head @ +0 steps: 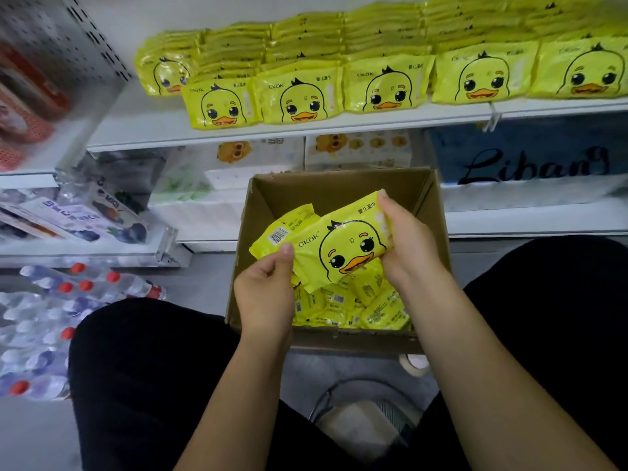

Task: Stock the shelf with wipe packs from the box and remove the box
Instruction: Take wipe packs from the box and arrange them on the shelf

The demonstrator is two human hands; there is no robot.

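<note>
Wipe packs point(339, 246) sit gathered over the box point(339, 185), left hand point(268, 287) pinching them at seven o'clock, right hand point(406, 239) gripping at three. Mid-stocking; next, I judge, lift them to the shelf point(142, 129) at twelve o'clock.

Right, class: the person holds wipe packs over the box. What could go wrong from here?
1. The left hand and right hand hold fanned, glossy packs above the box; one could slip out.
2. The front row sits near the shelf edge; adding more may push packs off.
3. Water bottles lie on the floor nearby, a possible trip hazard when carrying the box away.
</note>
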